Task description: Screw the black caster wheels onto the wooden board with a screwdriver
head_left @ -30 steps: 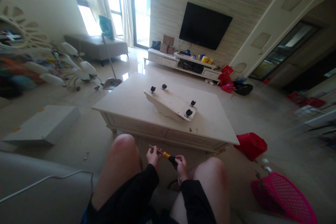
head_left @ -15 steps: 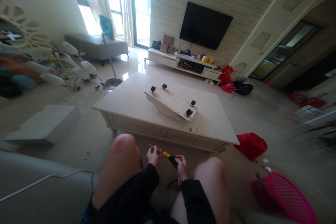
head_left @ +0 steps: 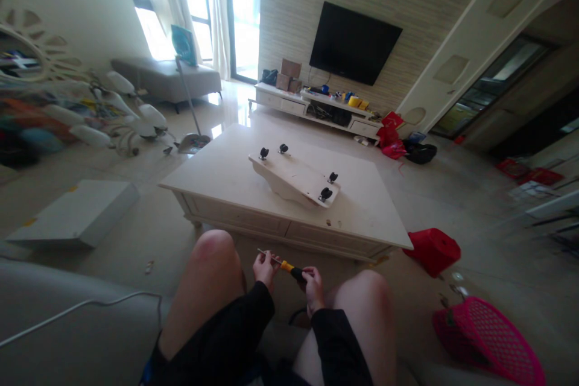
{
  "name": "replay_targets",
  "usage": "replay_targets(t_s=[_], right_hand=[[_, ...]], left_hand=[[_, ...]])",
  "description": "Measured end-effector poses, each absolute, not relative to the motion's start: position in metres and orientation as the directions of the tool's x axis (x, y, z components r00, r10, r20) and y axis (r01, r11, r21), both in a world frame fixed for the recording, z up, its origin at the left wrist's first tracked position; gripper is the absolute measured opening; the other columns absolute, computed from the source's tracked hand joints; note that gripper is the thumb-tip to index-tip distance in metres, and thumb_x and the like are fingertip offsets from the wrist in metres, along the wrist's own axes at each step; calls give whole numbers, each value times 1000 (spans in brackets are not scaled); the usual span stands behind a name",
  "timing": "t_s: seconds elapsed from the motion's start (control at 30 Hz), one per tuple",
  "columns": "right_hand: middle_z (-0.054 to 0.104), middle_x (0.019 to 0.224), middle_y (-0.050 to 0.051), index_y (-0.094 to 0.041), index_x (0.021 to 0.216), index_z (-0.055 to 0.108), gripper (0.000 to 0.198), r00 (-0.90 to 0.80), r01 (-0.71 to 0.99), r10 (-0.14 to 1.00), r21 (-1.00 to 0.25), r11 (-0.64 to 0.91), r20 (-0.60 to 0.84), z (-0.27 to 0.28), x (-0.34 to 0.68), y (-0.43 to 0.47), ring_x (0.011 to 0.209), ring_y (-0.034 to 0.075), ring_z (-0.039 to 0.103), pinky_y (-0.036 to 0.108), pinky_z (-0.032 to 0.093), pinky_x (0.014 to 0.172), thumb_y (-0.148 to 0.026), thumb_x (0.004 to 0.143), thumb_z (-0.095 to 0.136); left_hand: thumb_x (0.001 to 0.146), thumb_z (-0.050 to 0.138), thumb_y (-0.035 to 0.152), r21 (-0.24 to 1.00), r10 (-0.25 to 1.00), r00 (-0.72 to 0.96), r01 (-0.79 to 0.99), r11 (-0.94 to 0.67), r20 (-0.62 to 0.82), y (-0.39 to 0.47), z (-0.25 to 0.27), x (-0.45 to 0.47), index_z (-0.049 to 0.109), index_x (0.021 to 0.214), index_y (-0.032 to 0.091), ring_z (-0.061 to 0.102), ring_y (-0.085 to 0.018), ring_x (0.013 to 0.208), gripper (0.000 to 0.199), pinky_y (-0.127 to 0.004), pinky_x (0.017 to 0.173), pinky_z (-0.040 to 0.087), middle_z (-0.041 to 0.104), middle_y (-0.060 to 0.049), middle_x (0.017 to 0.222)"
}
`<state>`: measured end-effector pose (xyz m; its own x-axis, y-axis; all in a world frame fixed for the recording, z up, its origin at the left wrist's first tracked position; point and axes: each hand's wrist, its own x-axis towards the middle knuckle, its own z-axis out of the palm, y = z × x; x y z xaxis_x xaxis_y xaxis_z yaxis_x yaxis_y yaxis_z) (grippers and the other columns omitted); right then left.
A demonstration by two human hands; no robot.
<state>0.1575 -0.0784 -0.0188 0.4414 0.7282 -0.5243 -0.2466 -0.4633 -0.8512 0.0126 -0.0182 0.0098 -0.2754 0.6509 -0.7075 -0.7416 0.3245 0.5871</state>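
Between my knees I hold a screwdriver (head_left: 286,266) with a yellow and black handle, its tip pointing up and to the left. My left hand (head_left: 265,268) pinches the thin metal shaft, and the tip sticks out past the fingers. My right hand (head_left: 313,287) is closed round the black end of the handle. Beyond my hands, a white board-like piece (head_left: 296,175) with black caster wheels (head_left: 325,194) facing up lies on the white coffee table (head_left: 217,157). Neither hand touches it.
Small brown bits (head_left: 329,223) lie near the table's front edge. A red stool or bucket (head_left: 434,251) and a pink mesh basket (head_left: 493,338) are on the floor at the right. A flat white box (head_left: 75,214) lies at the left, and a white cable (head_left: 90,303) crosses the grey seat.
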Motion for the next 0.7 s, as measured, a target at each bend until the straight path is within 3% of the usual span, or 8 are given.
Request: replay_targets(t_s=[0.3, 0.7], right_hand=[[71, 104, 2, -17, 112, 69, 27, 435, -256, 725, -846, -468, -534, -17, 157, -78, 86, 12, 67, 29, 62, 76, -42, 103, 70], [71, 104, 2, -16, 112, 69, 28, 431, -251, 734, -852, -460, -524, -19, 159, -79, 86, 12, 67, 29, 62, 76, -43, 103, 70]], left_hand=[[99, 72, 10, 597, 669, -272, -737, 317, -691, -21, 9, 12, 62, 91, 18, 73, -13, 73, 15, -34, 86, 66, 67, -1, 87], [103, 66, 13, 601, 665, -274, -729, 328, -695, -19, 3, 13, 61, 93, 17, 72, -13, 72, 12, -29, 79, 65, 66, -2, 84]])
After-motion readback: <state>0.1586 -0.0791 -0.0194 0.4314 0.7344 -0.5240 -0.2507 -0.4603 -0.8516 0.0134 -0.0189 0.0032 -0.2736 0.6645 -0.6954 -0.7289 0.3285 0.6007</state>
